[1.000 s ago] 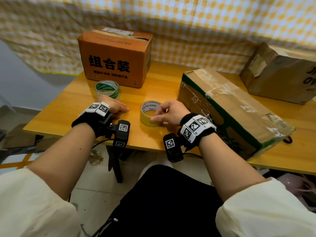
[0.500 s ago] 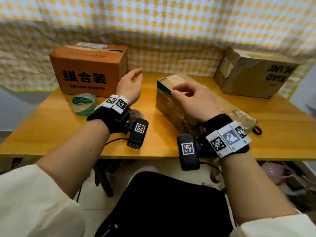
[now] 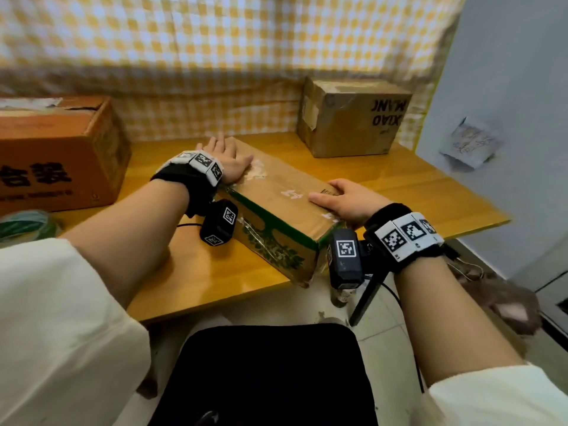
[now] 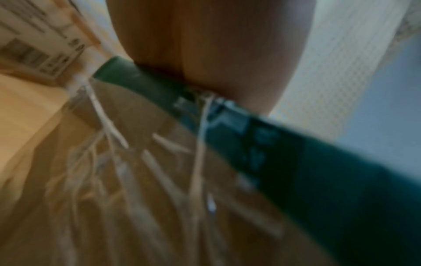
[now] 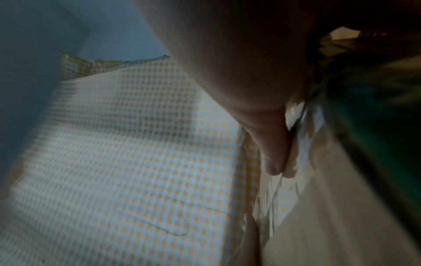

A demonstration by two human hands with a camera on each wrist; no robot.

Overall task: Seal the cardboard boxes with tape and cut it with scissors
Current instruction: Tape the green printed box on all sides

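Head view: both hands off the tape now and onto the long box with the green band, lying skewed near the front edge of the tabletop, one corner poking over that edge. A second ago fiddling with a yellowish roll, no longer in sight. Probably means lining the box up before any taping starts, so sealing itself not yet begun. Left hand flat on the far end of the box top, fingers straight, gripping nothing. Right hand laid flat on the near end, fingers stretched along the top, also holding nothing. Green tape roll way over by the left edge, orange box behind it, brown box at the back right corner. No scissors spotted anywhere.

Left wrist view: blurry, but palm sitting on the box's green edge, crinkly old tape underneath.

Right wrist view: also blurry; thumb pressed straight against the box side, checked cloth behind.
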